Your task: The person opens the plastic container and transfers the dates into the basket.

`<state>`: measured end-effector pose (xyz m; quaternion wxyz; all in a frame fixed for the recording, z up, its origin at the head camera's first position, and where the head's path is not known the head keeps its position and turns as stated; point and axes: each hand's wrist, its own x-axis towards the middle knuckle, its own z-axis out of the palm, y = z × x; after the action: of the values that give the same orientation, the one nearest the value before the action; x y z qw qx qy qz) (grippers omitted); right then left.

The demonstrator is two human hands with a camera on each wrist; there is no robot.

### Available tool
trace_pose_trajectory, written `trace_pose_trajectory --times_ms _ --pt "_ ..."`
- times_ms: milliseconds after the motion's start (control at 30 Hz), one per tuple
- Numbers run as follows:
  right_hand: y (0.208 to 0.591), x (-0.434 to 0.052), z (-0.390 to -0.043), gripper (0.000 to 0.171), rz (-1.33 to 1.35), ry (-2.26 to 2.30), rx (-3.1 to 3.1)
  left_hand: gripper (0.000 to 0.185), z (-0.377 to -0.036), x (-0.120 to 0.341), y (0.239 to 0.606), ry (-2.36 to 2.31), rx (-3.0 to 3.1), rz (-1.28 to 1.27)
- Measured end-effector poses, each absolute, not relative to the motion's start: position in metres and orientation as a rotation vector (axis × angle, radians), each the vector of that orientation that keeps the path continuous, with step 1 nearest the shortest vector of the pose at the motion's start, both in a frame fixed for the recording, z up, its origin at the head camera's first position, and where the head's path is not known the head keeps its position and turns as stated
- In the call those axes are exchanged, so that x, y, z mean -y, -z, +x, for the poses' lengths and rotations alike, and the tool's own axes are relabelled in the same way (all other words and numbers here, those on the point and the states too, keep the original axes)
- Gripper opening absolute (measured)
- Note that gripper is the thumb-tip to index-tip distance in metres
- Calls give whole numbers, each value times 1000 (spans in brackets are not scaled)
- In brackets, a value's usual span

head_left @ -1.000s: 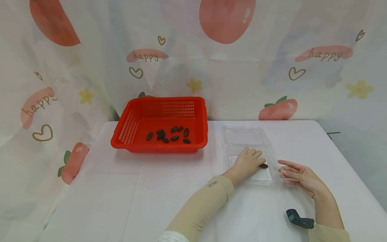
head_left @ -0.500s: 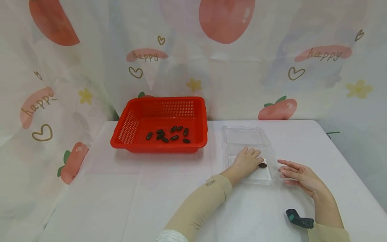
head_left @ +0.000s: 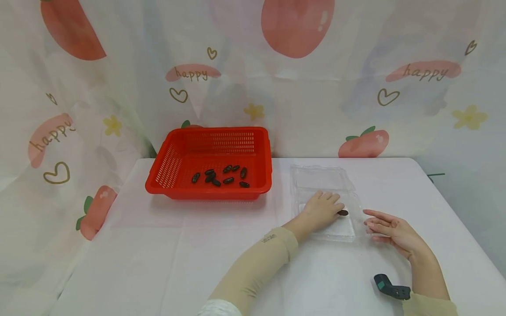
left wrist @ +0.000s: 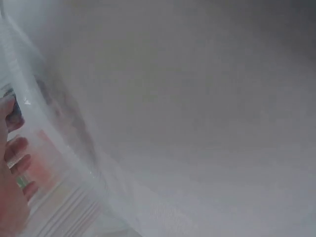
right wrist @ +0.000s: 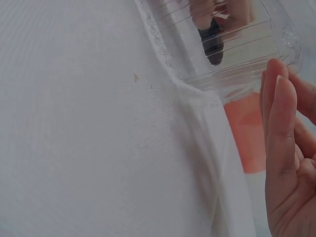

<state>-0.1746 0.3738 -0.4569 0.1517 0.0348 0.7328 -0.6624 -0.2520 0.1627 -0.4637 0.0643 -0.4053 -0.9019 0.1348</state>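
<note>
In the head view my left hand [head_left: 321, 211] reaches into a clear plastic clamshell box [head_left: 353, 202], its lid folded back. It pinches a dark, oval date [head_left: 343, 212] between thumb and finger, low over the white bottom; the left wrist view shows this date [left wrist: 15, 113] at the left edge. My right hand [head_left: 397, 230] is held beside the box's right side, fingers extended. In the right wrist view its fingertips [right wrist: 284, 86] are close to the corner of the box [right wrist: 237, 64]; whether they touch it I cannot tell.
A red plastic basket [head_left: 158, 191] with several dark dates [head_left: 228, 180] stands at the back left. A dark angled device [head_left: 391, 287] is by my right wrist. White cloth covers the table [head_left: 197, 254]; a printed curtain [head_left: 316, 105] hangs behind it.
My left hand has shifted slightly left and away from me inside the box, and the date has moved with it. The right hand has stayed in place.
</note>
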Motion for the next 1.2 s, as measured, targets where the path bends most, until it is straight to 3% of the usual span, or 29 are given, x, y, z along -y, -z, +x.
trace_pose_trajectory --times_ms 1200 --pt "457 -374 -175 34 62 1956 -2049 20 -257 -83 419 -303 2563 -1166"
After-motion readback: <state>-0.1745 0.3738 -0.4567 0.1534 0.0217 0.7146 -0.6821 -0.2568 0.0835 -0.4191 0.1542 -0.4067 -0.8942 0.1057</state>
